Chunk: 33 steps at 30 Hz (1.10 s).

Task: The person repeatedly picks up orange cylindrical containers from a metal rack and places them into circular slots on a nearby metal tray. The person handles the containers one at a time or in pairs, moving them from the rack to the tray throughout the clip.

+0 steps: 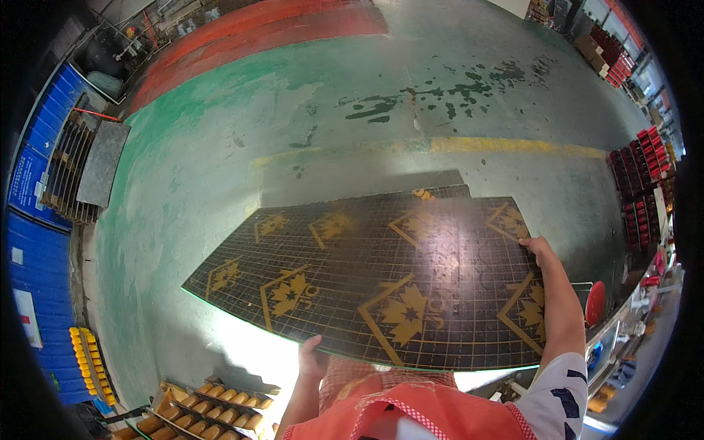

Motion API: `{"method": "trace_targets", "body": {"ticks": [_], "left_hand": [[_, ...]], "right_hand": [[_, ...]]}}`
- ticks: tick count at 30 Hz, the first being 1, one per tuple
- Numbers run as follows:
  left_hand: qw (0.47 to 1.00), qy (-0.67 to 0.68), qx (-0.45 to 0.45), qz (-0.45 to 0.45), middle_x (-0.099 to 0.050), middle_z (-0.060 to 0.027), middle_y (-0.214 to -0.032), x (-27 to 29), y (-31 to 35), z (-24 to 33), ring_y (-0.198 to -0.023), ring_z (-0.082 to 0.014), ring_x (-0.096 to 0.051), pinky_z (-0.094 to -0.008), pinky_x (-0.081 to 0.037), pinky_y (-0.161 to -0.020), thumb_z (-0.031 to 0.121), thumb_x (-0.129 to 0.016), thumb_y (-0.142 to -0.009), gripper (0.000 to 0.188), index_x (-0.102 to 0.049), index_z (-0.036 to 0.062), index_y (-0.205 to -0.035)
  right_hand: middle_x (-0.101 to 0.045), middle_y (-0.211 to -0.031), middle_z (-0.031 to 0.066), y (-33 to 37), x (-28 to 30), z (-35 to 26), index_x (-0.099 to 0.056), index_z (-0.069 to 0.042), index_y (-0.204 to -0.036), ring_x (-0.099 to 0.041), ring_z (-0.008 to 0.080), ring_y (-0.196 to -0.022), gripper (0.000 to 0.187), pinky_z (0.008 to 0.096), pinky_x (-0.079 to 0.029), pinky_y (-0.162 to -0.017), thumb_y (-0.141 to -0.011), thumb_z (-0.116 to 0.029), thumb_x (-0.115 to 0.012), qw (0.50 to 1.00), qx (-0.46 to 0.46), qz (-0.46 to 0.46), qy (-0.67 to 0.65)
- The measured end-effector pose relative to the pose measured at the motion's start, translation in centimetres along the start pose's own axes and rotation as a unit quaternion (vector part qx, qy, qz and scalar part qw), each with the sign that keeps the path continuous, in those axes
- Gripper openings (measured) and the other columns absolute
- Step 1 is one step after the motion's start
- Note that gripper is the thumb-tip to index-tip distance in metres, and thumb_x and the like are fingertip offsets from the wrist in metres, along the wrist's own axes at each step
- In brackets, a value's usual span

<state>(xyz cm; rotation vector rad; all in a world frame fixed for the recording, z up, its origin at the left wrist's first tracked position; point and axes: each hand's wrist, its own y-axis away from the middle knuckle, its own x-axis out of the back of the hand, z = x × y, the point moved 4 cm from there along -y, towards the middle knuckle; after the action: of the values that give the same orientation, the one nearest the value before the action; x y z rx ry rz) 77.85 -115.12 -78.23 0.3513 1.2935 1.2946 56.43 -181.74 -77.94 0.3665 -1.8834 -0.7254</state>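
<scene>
A large dark panel [345,257] with a pale grid and gold leaf emblems, like a film-faced board, lies across the front of my body above the floor. My left hand [313,358] grips its near edge, with the thumb up against the edge and the other fingers hidden. At the right edge my right hand [541,253] is closed round the border, its fingertips on the top face. The far edge has a step in it; whether a second board lies underneath, I cannot tell. Light glares off the right half.
Rolls with tan ends [213,407] sit in a rack at the lower left. A grey slab [103,163] leans on stacked frames by the blue wall [37,286]. Red-and-black stacked goods [639,165] stand right. Dark wet patches [455,92] mark the green floor.
</scene>
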Motion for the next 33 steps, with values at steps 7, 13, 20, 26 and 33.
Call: {"method": "trace_targets", "body": {"ticks": [7,13,20,26,33], "left_hand": [[0.996,0.049,-0.054,0.05,-0.063,-0.0128,-0.121,-7.0,-3.6,-16.3,-0.112,-0.0296,-0.061,-0.0431,-0.048,-0.1,0.009,-0.065,-0.083,0.045,-0.055,0.0015,-0.125],[0.96,-0.242,0.143,0.017,-0.063,-0.0194,-0.116,17.2,-18.7,-46.4,-0.097,-0.0261,-0.064,-0.0391,-0.054,-0.078,0.01,-0.061,-0.094,0.025,-0.063,-0.0055,-0.114],[0.861,-0.283,0.12,0.405,-0.062,-0.0152,-0.12,17.4,-25.5,-42.6,-0.076,-0.028,-0.065,-0.0407,-0.059,-0.064,0.018,-0.053,-0.098,0.031,-0.052,-0.0012,-0.123],[0.882,-0.288,0.055,0.369,-0.06,-0.0153,-0.083,24.2,-37.1,-45.9,-0.061,-0.0285,-0.06,-0.0372,-0.054,-0.058,0.028,-0.075,-0.086,0.047,-0.056,-0.0009,-0.119],[0.961,0.071,-0.019,0.268,-0.062,-0.0136,-0.124,24.1,-47.7,-47.7,-0.116,-0.0247,-0.057,-0.0366,-0.047,-0.099,0.045,-0.072,-0.089,0.077,-0.045,-0.0065,-0.139]], "right_hand": [[-0.067,-0.115,0.0226,-14.7,-0.5,-6.8,-0.062,0.011,-0.115,-0.063,0.0354,-0.105,0.048,0.0471,-0.046,-0.092,-0.084,-0.023,-0.076,0.993,0.109,-0.051,-0.012],[-0.07,-0.101,0.0121,-41.0,-16.8,16.3,-0.049,-0.001,-0.136,-0.065,0.0202,-0.09,0.057,0.035,-0.051,-0.08,-0.089,-0.028,-0.069,0.962,0.211,-0.11,0.132],[-0.059,-0.083,0.0119,-32.1,-31.3,36.5,-0.059,-0.002,-0.112,-0.058,0.0249,-0.072,0.052,0.0405,-0.05,-0.066,-0.083,-0.041,-0.079,0.969,0.035,-0.243,-0.012],[-0.053,-0.068,0.0134,-30.6,-39.0,44.8,-0.054,-0.001,-0.113,-0.05,0.0259,-0.051,0.069,0.0403,-0.04,-0.044,-0.08,-0.057,-0.077,0.93,-0.312,-0.11,-0.157],[-0.064,-0.128,0.004,-36.6,-46.2,44.9,-0.057,-0.017,-0.133,-0.065,0.025,-0.096,0.064,0.0351,-0.055,-0.07,-0.092,-0.066,-0.053,0.81,-0.276,-0.201,-0.477]]}}
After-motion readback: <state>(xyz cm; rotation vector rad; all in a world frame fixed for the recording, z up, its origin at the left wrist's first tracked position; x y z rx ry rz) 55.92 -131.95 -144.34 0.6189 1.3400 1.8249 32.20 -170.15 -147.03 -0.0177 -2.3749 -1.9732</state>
